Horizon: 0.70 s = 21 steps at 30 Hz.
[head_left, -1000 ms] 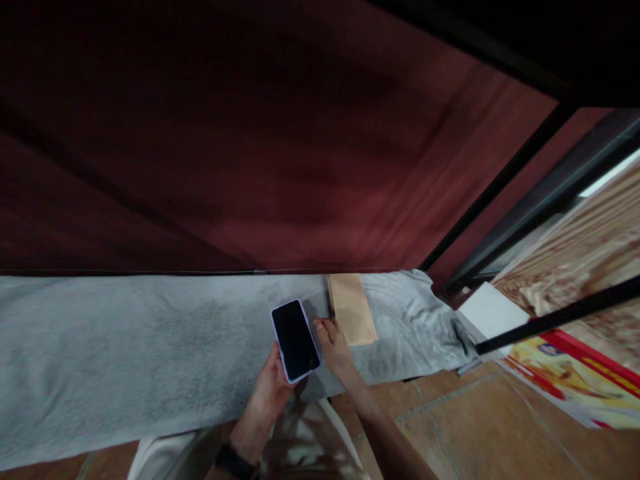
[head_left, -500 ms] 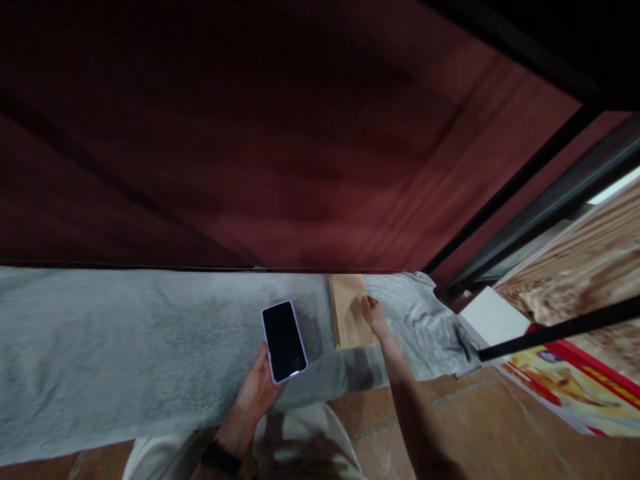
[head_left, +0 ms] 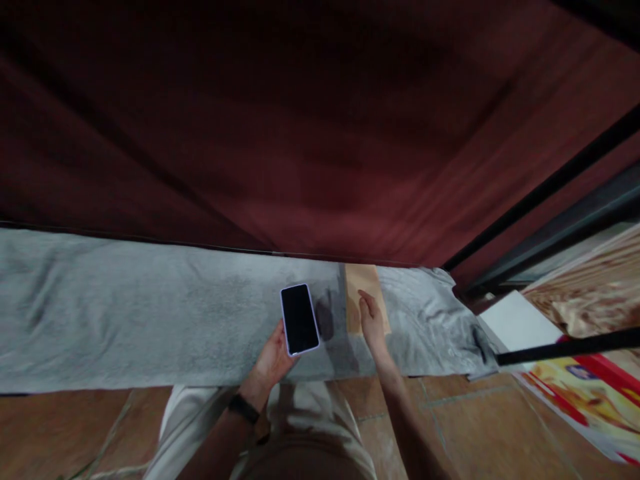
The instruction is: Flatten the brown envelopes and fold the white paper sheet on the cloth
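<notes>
My left hand (head_left: 275,357) is closed around the lower left edge of a smartphone (head_left: 300,320), whose dark screen faces up and whose case is pale lilac. The phone is held above the grey cloth. To its right, a flat tan rectangular box (head_left: 354,293), wood-coloured, lies on the cloth. My right hand (head_left: 371,316) is over the right part of this box with a finger stretched out to the left. Its fingers are apart and hold nothing that I can see. Whether the fingertips touch the box I cannot tell.
A grey cloth (head_left: 150,313) covers the long low surface before me, with a dark red fabric wall (head_left: 320,167) rising behind it. On the right are black bars (head_left: 570,347), a white box (head_left: 520,320) and a red and yellow package (head_left: 590,393) above the tiled floor (head_left: 480,420).
My right hand has moved from the box's right edge to over its top, and a finger has stretched out. My left hand still holds the phone. The view has shifted.
</notes>
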Available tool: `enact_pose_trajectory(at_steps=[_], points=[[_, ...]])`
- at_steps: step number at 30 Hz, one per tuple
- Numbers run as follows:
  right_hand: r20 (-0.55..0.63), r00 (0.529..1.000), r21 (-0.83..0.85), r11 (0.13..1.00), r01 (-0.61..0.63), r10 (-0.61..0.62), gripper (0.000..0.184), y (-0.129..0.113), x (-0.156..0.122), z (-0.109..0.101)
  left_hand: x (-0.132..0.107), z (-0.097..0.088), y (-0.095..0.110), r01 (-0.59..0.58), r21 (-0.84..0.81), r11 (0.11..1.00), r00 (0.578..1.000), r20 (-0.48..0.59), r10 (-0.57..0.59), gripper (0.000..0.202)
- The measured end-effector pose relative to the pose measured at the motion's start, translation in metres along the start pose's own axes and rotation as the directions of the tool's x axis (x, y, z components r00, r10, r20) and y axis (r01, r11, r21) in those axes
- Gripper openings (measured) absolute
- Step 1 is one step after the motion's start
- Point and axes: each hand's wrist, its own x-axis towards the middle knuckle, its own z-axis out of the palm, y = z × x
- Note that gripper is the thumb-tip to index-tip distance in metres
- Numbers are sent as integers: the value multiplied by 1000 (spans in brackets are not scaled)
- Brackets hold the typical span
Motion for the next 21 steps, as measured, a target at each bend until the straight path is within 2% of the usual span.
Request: enact_pose_trajectory(at_steps=[2, 5, 9, 11, 13, 16, 18, 19, 21], points=[[218, 964, 238, 950, -203, 152, 43, -9, -26, 31, -2, 2, 1, -5, -2, 1000, 1000, -10, 5, 32], [428, 854, 435, 761, -482, 296, 42, -20, -53, 73, -7, 9, 3, 37, 19, 999, 999, -6, -37, 30], [540, 776, 491, 626, -606, 327, 33, -28, -64, 102, -10, 13, 4, 63, 18, 998, 998, 1, -63, 27], [561, 738, 490, 567, -662, 375, 30, -29, -65, 106, -8, 13, 4, 61, 14, 998, 998, 9, -61, 25], [597, 677, 478, 487, -731, 431, 29, -28, -64, 105, -7, 12, 4, 66, 18, 998, 997, 40, -67, 25], [707, 538, 409, 355, -841, 459, 39, -26, -60, 97, -6, 12, 4, 114, 38, 993, 984, 134, -118, 33], [777, 446, 334, 309, -890, 444, 43, -27, -57, 91, -7, 13, 5, 158, 67, 985, 965, 201, -168, 44], [800, 414, 306, 298, -904, 434, 42, -28, -56, 88, -8, 13, 5, 175, 83, 981, 956, 225, -189, 49], [817, 392, 295, 278, -914, 422, 38, -29, -55, 86, -10, 13, 5, 195, 111, 975, 944, 248, -217, 56]])
